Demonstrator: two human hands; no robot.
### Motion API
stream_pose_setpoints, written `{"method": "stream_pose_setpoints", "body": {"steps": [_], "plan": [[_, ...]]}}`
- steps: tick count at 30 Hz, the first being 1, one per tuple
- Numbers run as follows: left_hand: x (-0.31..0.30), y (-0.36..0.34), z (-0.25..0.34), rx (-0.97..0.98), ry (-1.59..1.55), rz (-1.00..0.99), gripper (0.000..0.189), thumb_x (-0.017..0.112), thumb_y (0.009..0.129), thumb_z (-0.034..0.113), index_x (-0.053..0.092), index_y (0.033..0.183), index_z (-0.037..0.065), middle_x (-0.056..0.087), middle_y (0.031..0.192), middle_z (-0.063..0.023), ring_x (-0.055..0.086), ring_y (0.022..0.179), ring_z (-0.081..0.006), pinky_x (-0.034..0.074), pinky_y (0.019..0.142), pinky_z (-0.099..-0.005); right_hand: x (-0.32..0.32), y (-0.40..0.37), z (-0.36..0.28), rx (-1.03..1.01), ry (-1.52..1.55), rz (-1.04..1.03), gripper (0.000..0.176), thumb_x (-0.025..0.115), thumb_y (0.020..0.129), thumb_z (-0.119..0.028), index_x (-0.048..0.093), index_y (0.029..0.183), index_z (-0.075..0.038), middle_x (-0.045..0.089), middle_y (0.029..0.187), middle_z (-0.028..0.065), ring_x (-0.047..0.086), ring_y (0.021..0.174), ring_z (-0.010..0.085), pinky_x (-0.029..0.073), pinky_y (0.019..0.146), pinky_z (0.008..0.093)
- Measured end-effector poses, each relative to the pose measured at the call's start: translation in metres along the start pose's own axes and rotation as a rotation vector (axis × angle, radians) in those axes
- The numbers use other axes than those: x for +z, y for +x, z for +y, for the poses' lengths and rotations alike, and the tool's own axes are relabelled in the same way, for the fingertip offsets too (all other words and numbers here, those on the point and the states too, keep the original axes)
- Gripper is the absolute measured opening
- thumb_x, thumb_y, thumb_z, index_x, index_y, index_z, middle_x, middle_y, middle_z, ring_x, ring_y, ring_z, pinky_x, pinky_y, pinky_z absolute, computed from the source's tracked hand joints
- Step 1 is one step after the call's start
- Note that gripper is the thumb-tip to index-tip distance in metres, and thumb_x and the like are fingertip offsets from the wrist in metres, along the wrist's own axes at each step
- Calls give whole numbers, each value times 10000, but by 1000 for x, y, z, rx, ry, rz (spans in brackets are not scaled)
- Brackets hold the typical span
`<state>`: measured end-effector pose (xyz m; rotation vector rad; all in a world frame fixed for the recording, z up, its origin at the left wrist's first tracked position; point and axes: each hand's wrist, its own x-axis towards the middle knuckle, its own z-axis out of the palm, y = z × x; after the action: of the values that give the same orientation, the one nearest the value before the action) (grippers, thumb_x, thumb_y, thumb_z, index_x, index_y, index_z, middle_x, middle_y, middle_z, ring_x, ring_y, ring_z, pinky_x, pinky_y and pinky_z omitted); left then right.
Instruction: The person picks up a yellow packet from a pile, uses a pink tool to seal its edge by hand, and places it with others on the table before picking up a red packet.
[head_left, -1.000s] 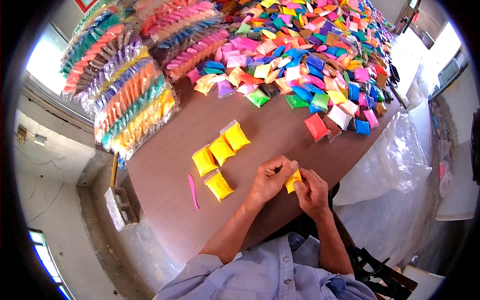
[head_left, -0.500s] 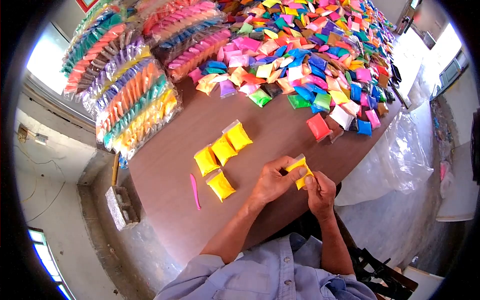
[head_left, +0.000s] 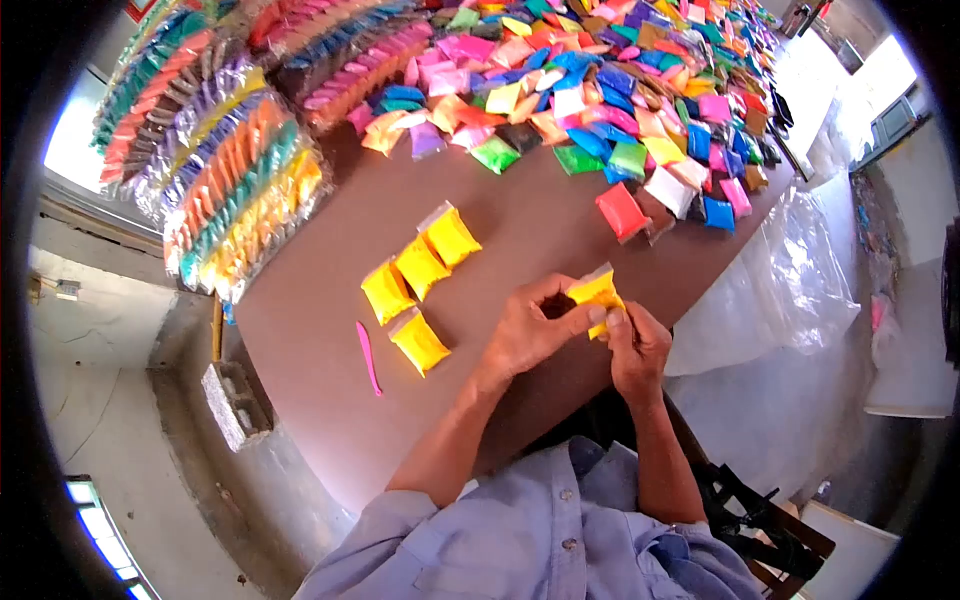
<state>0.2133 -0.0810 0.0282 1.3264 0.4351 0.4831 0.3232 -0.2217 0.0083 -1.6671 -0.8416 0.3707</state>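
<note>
Between my two hands, above the near right part of the brown table (head_left: 480,300), is a small clear packet of yellow clay-like material (head_left: 597,290). My left hand (head_left: 535,325) pinches it from the left with thumb and fingers. From the right, my right hand (head_left: 640,350) grips its lower edge. Several similar yellow packets lie to the left: one at the top (head_left: 452,238), one beside it (head_left: 421,267), one further left (head_left: 387,292) and one nearer me (head_left: 419,342). A pink plastic tool (head_left: 368,358), slim and knife-like, lies left of them.
A large heap of multicoloured packets (head_left: 600,110) covers the far side of the table. Bundled rows of packets in clear bags (head_left: 240,190) stand at the far left. Clear plastic sheeting (head_left: 770,290) hangs off the right edge. A concrete block (head_left: 236,405) sits on the floor at left.
The whole view has shifted, so the table and packets appear slightly further up and left. Both hands still hold the yellow packet, its top now tilted a little differently.
</note>
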Motion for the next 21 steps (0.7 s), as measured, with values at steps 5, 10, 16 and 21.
{"method": "stream_pose_setpoints", "body": {"steps": [5,10,16,21], "plan": [[-9,3,-19,22,88,20,229,784,946,218,716,1036,19,666,850,24,564,766,-38,463,674,-224,6,2,-1,-5,31,1,277,570,1060,-231,684,1072,21,645,807,17,572,681,66,467,626,200],[-12,3,-19,88,83,8,211,776,952,218,716,1020,27,659,848,36,553,769,-35,454,675,-220,6,4,-6,40,70,-16,305,585,1046,-239,670,1163,30,682,909,56,624,774,99,507,688,227],[-4,1,-8,36,14,7,189,768,956,197,730,1024,25,674,867,37,578,797,-35,478,706,-215,3,2,-6,86,84,-29,287,603,1031,-215,663,1162,34,684,957,82,644,842,120,522,743,246],[-4,3,-13,70,107,69,167,762,961,185,730,996,25,687,872,31,582,801,-36,487,709,-219,3,2,-3,41,73,-37,281,623,1021,-202,658,1160,40,683,961,85,646,835,126,524,749,244]]}}
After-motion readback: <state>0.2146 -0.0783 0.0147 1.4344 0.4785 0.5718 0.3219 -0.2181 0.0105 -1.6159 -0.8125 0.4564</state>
